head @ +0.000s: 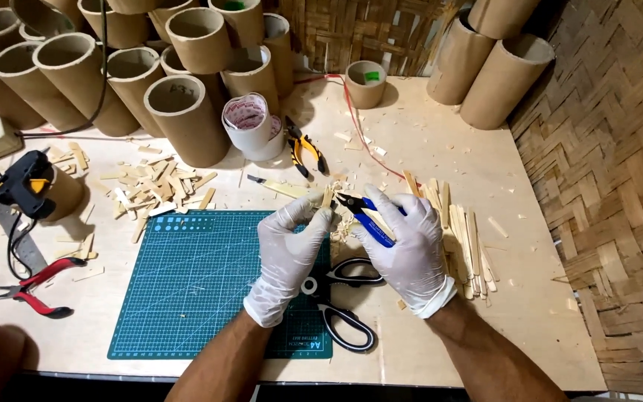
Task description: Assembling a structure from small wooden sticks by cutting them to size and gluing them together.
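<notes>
View from above onto a pale wooden bench (440,149), two hands in white gloves meeting at the centre of the frame. Left hand (289,242) curled, fingertips pinched on a short, thin wooden stick piece (327,197), held just above the upper right corner of a green cutting mat (210,283). Right hand (403,238) closed around the blue handles of small cutters (362,212), black nose pointing left toward the stick piece, almost touching it. Long axis of the stick piece roughly upright in the frame, crossing the line of the cutters; long axis of the cutters slanting from lower right to upper left. Both hands equally near, the stick piece lying just left of the cutter tips; whether the blades are open or already on the wood too small to tell. Just right of the right hand, a row of long wooden sticks (470,246) lying side by side. Below the hands, black-handled scissors (340,298) on the mat edge. Upper left of the frame: stacked cardboard tubes (180,112), a scatter of wood offcuts (158,186), a black glue gun (24,182). Near the top centre, orange-handled pliers (306,152). Lower left, red-handled pliers (35,286). Woven mat wall (612,186) along the right side.
</notes>
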